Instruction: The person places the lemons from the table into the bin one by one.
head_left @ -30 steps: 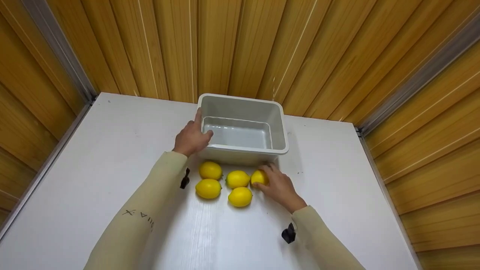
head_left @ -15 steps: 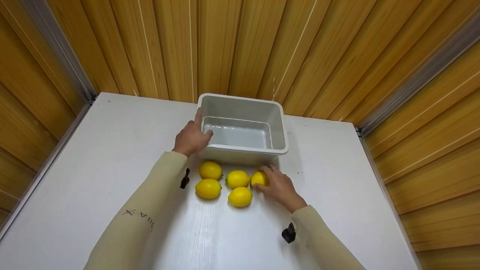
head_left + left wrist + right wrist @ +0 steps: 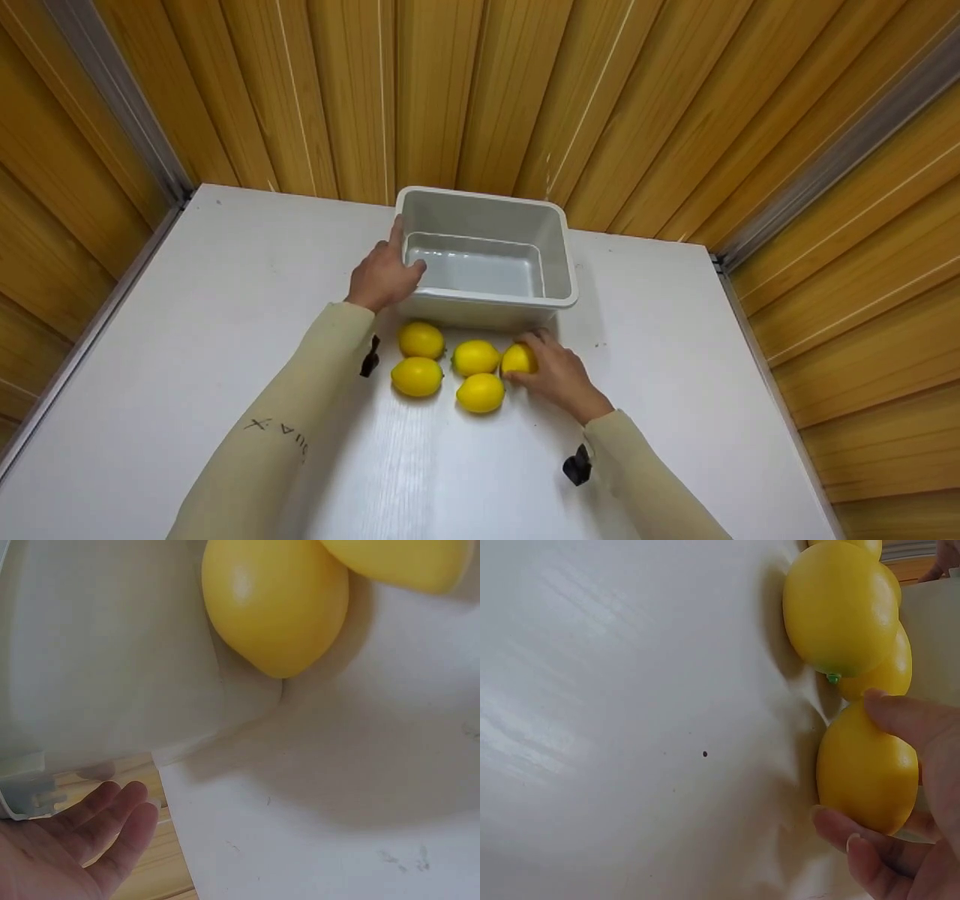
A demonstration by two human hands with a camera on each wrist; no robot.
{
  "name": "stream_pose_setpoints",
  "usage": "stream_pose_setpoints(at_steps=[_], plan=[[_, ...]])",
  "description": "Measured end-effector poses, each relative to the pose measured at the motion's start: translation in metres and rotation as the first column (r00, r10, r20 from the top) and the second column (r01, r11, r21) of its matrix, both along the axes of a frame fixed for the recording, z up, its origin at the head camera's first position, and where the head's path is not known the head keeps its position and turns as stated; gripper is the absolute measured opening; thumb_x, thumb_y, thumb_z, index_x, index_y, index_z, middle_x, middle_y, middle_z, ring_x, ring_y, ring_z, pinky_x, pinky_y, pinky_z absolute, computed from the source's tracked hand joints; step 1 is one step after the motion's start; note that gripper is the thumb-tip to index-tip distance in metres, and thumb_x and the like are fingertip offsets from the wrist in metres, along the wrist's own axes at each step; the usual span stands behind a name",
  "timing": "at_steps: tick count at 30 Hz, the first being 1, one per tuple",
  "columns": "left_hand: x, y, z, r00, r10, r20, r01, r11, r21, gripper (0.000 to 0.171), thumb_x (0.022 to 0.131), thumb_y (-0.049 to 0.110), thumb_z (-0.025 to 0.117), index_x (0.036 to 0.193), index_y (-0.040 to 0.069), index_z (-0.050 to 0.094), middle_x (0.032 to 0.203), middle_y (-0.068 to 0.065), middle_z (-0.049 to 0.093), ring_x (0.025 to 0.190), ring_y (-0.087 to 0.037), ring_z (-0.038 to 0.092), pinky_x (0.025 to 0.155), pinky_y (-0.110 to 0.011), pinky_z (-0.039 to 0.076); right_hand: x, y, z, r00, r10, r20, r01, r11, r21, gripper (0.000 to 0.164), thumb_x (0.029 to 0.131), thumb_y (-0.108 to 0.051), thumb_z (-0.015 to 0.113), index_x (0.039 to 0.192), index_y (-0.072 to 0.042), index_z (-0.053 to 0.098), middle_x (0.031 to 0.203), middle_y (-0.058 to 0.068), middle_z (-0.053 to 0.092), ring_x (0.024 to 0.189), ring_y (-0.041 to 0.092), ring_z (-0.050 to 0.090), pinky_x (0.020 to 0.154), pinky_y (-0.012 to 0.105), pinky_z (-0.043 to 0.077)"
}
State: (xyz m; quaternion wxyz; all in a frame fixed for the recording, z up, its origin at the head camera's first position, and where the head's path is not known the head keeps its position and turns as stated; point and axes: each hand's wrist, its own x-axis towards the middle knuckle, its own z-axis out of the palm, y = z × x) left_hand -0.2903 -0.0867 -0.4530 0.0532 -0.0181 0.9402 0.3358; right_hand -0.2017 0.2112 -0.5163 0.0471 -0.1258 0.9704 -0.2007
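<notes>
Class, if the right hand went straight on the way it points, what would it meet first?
Probably the grey bin, at its front wall, ahead of the right hand; depth is unclear, and the held lemon might brush another lemon.

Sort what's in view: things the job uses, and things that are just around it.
Likely in the job:
lemon in the right hand
four other lemons
bin, left hand on its rim

Just around it:
white table
wood-patterned wall
</notes>
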Motion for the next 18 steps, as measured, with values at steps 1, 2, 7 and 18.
stream_pose_setpoints(at_steps=[1, 2, 7, 18], plan=[[0.0001, -0.0001, 0.0002, 1.000, 0.000, 0.000, 0.000, 1.000, 0.000, 0.087, 0.090, 0.047, 0.050, 0.157, 0.026, -0.002, 0.135, -0.018, 0.049, 0.114, -0.032, 0.054, 0.104, -0.053, 0.042, 0.0001, 0.0001, -0.0003, 1.000, 0.001, 0.000, -0.001, 1.000, 0.004, 0.060, 0.075, -0.048, 0.078, 0.123, -0.019, 0.058, 0.130, 0.006, 0.053, 0.102, 0.026, 0.057, 0.089, 0.049, 0.047], [0.0000, -0.0001, 0.0003, 1.000, -0.002, 0.000, 0.002, 1.000, 0.000, 0.087, 0.090, 0.047, 0.050, 0.157, 0.026, -0.002, 0.135, -0.018, 0.049, 0.114, -0.032, 0.053, 0.104, -0.053, 0.042, 0.0001, 0.0002, -0.0004, 1.000, 0.003, 0.000, -0.003, 1.000, 0.009, 0.061, 0.075, -0.048, 0.078, 0.124, -0.019, 0.058, 0.130, 0.006, 0.053, 0.102, 0.027, 0.057, 0.089, 0.049, 0.048], [0.0001, -0.0006, 0.0007, 1.000, -0.006, -0.001, 0.006, 1.000, 0.001, 0.087, 0.090, 0.048, 0.049, 0.157, 0.026, -0.002, 0.135, -0.018, 0.049, 0.114, -0.032, 0.053, 0.105, -0.052, 0.042, 0.0001, 0.0013, -0.0023, 1.000, 0.008, 0.002, -0.008, 1.000, 0.021, 0.065, 0.073, -0.051, 0.079, 0.124, -0.019, 0.057, 0.131, 0.006, 0.052, 0.102, 0.027, 0.057, 0.089, 0.049, 0.048], [0.0009, -0.0005, -0.0013, 1.000, -0.009, -0.021, 0.009, 1.000, -0.002, 0.086, 0.090, 0.046, 0.050, 0.157, 0.025, -0.001, 0.134, -0.019, 0.050, 0.116, -0.033, 0.054, 0.105, -0.053, 0.042, 0.0013, 0.0014, -0.0032, 1.000, -0.004, 0.029, 0.004, 1.000, 0.026, 0.062, 0.077, -0.050, 0.075, 0.127, -0.021, 0.053, 0.135, 0.006, 0.050, 0.098, 0.026, 0.056, 0.091, 0.047, 0.048]])
